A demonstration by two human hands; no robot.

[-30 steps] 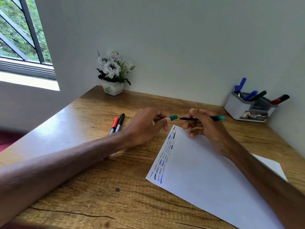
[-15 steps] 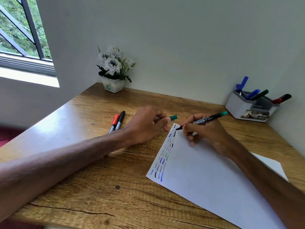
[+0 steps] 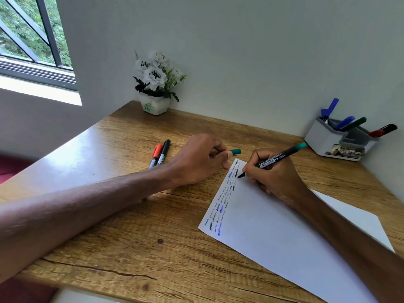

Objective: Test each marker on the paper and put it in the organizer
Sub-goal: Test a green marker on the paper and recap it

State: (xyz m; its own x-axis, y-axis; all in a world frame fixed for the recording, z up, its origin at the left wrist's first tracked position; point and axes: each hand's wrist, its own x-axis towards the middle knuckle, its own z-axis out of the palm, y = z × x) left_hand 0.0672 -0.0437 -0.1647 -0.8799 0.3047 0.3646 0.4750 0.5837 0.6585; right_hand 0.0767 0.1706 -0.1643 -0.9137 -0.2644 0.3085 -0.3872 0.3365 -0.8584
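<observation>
My right hand (image 3: 273, 173) grips an uncapped green marker (image 3: 277, 158) like a pen, its tip touching the top left of the white paper (image 3: 273, 237) beside rows of blue, black and green scribbles. My left hand (image 3: 199, 158) rests on the desk just left of the paper and pinches the marker's green cap (image 3: 236, 151). An orange-capped marker (image 3: 155, 155) and a black-capped marker (image 3: 164, 152) lie side by side on the desk to the left of that hand. The white and grey organizer (image 3: 323, 138) stands at the back right with several markers in it.
A small white pot of white flowers (image 3: 155, 103) stands in the back corner against the wall. The wooden desk (image 3: 122, 248) ends at a wall on the right, close behind the organizer. A window is at the upper left.
My right hand turned the marker from level to tip-down and lowered it onto the paper's top left. My left hand stayed put with the cap.
</observation>
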